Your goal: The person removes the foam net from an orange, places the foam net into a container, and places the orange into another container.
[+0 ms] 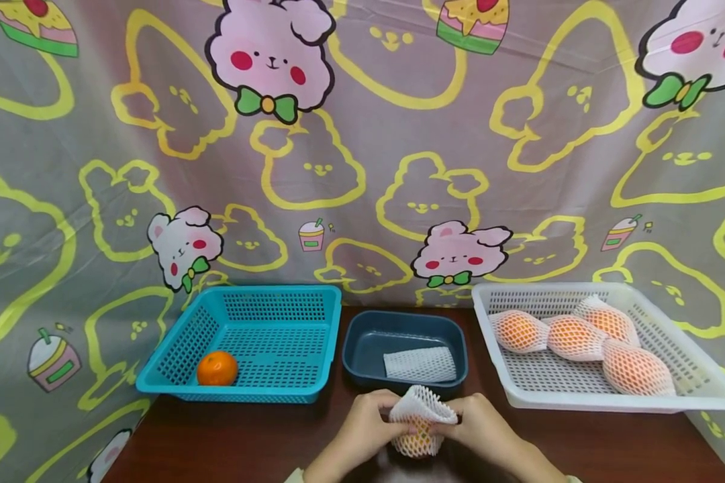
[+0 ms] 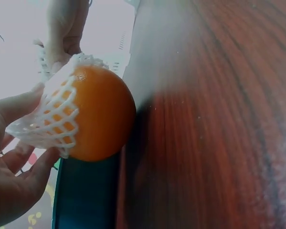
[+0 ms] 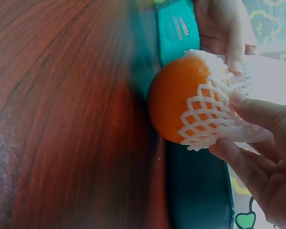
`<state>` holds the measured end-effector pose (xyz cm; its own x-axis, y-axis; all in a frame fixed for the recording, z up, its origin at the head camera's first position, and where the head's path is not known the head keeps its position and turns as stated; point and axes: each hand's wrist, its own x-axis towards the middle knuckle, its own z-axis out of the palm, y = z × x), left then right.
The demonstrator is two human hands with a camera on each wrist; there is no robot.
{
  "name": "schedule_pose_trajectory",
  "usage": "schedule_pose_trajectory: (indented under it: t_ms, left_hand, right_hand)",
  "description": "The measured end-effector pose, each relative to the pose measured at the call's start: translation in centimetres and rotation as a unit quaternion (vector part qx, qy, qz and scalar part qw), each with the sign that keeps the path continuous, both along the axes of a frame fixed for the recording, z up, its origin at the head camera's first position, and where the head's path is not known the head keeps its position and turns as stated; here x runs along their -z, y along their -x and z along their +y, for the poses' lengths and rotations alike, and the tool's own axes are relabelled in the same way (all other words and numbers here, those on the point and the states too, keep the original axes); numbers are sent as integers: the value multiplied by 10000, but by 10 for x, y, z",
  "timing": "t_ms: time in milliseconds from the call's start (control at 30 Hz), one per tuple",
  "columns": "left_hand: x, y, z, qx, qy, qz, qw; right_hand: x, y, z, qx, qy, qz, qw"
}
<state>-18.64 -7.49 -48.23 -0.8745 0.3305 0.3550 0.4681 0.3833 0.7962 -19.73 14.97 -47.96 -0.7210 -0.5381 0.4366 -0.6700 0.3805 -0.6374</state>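
An orange (image 2: 104, 114) sits partly inside a white foam net sleeve (image 1: 419, 406), its lower part bare in both wrist views. My left hand (image 1: 368, 429) pinches the sleeve's left side between thumb and fingers. On the opposite side my right hand (image 1: 483, 429) grips the net the same way, thumb toward me in the head view. The sleeve's upper end stands up loose above the fruit. Both hands are close over the brown table, in front of a dark blue tray (image 1: 356, 355) where another white foam net (image 1: 419, 364) lies flat.
At left stands a turquoise basket (image 1: 278, 392) with one bare orange (image 1: 217, 368) in it. The white basket (image 1: 580, 399) at right holds several net-covered oranges (image 1: 637, 367). A patterned cloth (image 1: 362, 168) hangs behind the brown table (image 1: 217, 443).
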Motion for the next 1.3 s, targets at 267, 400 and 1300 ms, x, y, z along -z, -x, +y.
schedule_pose_trajectory:
  t_ms: [267,400,1300]
  left_hand:
    - [-4,0,-1,-350,-43,-31,9994]
    - [-4,0,-2,-109,101,-419,9990]
    - [6,1,0,447,765,-1191,9889]
  right_hand:
    - [2,2,-3,-110,-255,-155,9995]
    - [1,2,-2,62,-264,-379,9989]
    - [-24,18,-6,558,132,-243,9981]
